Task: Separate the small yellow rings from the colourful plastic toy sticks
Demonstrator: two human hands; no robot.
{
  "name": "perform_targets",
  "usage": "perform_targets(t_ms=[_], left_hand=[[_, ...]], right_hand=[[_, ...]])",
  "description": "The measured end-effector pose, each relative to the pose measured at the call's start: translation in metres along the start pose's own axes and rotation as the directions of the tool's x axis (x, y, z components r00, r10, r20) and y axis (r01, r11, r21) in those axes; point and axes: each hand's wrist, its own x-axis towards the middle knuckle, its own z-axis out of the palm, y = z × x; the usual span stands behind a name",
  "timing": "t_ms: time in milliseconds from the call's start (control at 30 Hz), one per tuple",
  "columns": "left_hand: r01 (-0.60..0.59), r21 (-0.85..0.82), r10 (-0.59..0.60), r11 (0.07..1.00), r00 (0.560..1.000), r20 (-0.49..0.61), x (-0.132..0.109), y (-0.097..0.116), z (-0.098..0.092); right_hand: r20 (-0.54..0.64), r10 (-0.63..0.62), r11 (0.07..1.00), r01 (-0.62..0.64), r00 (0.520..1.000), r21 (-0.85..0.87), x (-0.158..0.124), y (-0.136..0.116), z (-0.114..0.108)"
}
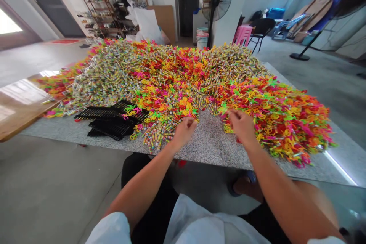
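My left hand [184, 131] is closed in a pinch at the near edge of the middle pile of small plastic pieces [185, 105]. A yellow loop shows by its fingertips; whether it is held I cannot tell. Across a bare strip of the speckled tabletop [213, 141], my right hand [241, 124] is also pinched shut beside the right-hand pile of bright plastic pieces [286, 118]. Something small and pale green shows at its fingertips, too blurred to name. Left of my left hand lie loose short patterned tubes [158, 133], next to stacked black plastic grids [111, 120].
Large heaps of patterned tubes [105, 68] cover the table's far side. A wooden surface [17, 106] adjoins at left. Behind stand a pedestal fan [216, 0], a white bag [147, 23], pink stools [243, 35] and a black chair [261, 28]. Another person's leg [247, 188] shows below the table.
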Motion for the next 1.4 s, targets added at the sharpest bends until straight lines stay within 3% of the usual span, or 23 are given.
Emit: perform_targets(t_ms=[67, 133, 200, 300, 400, 467, 533, 600, 667, 733, 800, 867, 967, 1100, 1167, 1233, 1333, 1400], left_hand=[[-0.104, 0.299, 0.154, 0.949, 0.977, -0.147, 0.019, -0.001, -0.019], [-0.113, 0.521, 0.238, 0.846, 0.954, -0.180, 0.035, -0.002, -0.034], [-0.077, 0.653, 0.225, 0.754, 0.964, -0.145, 0.048, -0.005, -0.043], [-0.054, 0.736, 0.152, 0.675, 0.986, -0.066, 0.059, -0.011, -0.046], [-0.066, 0.693, 0.185, 0.717, 0.978, -0.098, 0.064, -0.021, -0.047], [-0.061, 0.586, 0.212, 0.808, 0.958, -0.192, 0.065, -0.028, -0.051], [-0.036, 0.428, 0.182, 0.903, 0.935, -0.304, 0.063, -0.036, -0.057], [0.014, 0.208, 0.068, 0.978, 0.922, -0.380, 0.058, -0.042, -0.064], [0.065, -0.115, -0.103, 0.991, 0.924, -0.367, 0.052, -0.046, -0.070], [0.085, -0.476, -0.241, 0.875, 0.930, -0.277, 0.045, -0.046, -0.073], [0.084, -0.720, -0.306, 0.689, 0.934, -0.185, 0.042, -0.043, -0.072], [0.102, -0.828, -0.335, 0.551, 0.936, -0.108, 0.041, -0.038, -0.070], [0.155, -0.872, -0.339, 0.464, 0.941, -0.013, 0.042, -0.033, -0.065], [0.160, -0.844, -0.332, 0.511, 0.943, -0.023, 0.038, -0.027, -0.060], [0.129, -0.792, -0.318, 0.597, 0.944, -0.086, 0.034, -0.022, -0.059], [0.093, -0.679, -0.280, 0.728, 0.945, -0.171, 0.032, -0.018, -0.057], [0.070, -0.463, -0.179, 0.884, 0.964, -0.196, 0.029, -0.014, -0.054], [0.044, -0.348, -0.097, 0.936, 0.986, -0.138, 0.027, -0.013, -0.049]], right_hand=[[-0.197, 0.004, 0.986, 0.029, 0.980, 0.166, 0.048, -0.015, -0.025], [-0.216, 0.007, 0.937, 0.069, 0.976, 0.342, 0.082, -0.028, -0.038], [-0.144, 0.033, 0.915, 0.028, 0.989, 0.403, 0.093, -0.033, -0.033], [0.119, 0.110, 0.956, -0.138, 0.987, 0.259, 0.067, -0.020, 0.007], [0.369, 0.154, 0.988, -0.145, 0.917, -0.053, 0.017, 0.004, 0.064], [0.506, 0.057, 0.975, 0.061, 0.860, -0.213, -0.012, 0.015, 0.098], [0.560, -0.051, 0.903, 0.278, 0.827, -0.328, -0.032, 0.017, 0.124], [0.558, -0.078, 0.807, 0.381, 0.826, -0.452, -0.044, 0.015, 0.142], [0.538, -0.040, 0.727, 0.394, 0.842, -0.562, -0.049, 0.010, 0.155], [0.528, 0.002, 0.673, 0.389, 0.849, -0.629, -0.050, 0.007, 0.164], [0.524, 0.024, 0.644, 0.388, 0.852, -0.659, -0.049, 0.006, 0.170], [0.521, 0.033, 0.637, 0.384, 0.853, -0.668, -0.047, 0.005, 0.174], [0.504, 0.034, 0.635, 0.371, 0.863, -0.678, -0.047, 0.003, 0.178], [0.484, 0.017, 0.639, 0.363, 0.875, -0.678, -0.057, 0.006, 0.176], [0.437, 0.005, 0.685, 0.316, 0.899, -0.657, -0.061, 0.011, 0.168], [0.346, -0.019, 0.794, 0.225, 0.938, -0.566, -0.062, 0.015, 0.156], [0.211, 0.005, 0.979, 0.039, 0.977, -0.201, -0.053, 0.015, 0.134], [0.214, 0.070, 0.988, -0.097, 0.974, 0.121, -0.044, 0.008, 0.121]])
